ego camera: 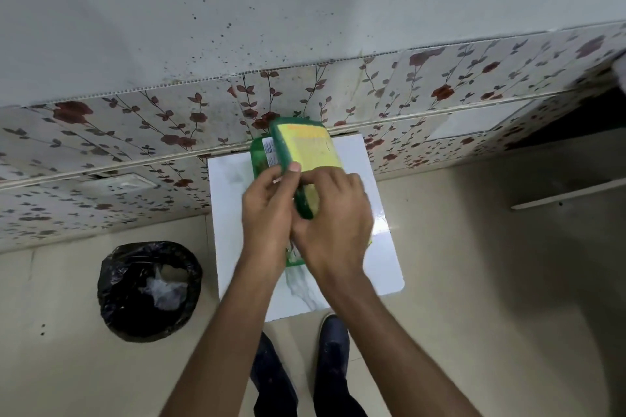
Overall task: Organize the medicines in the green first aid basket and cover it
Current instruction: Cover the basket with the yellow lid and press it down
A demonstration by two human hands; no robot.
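The green first aid basket [259, 154] rests on a small white table [382, 257] against the flowered wall. A white printed medicine pack [271, 154] shows inside its far left corner. Above it tilts the green lid with a yellow top [313, 147], raised on its left side. My left hand [267, 210] and my right hand [333, 220] both grip the near end of the lid, left thumb on its edge. My hands and the lid hide most of the basket's contents.
A bin lined with a black bag [149, 289] stands on the floor left of the table. My dark shoes [333, 349] are at the table's near edge. The flower-patterned wall panel [135, 132] runs behind.
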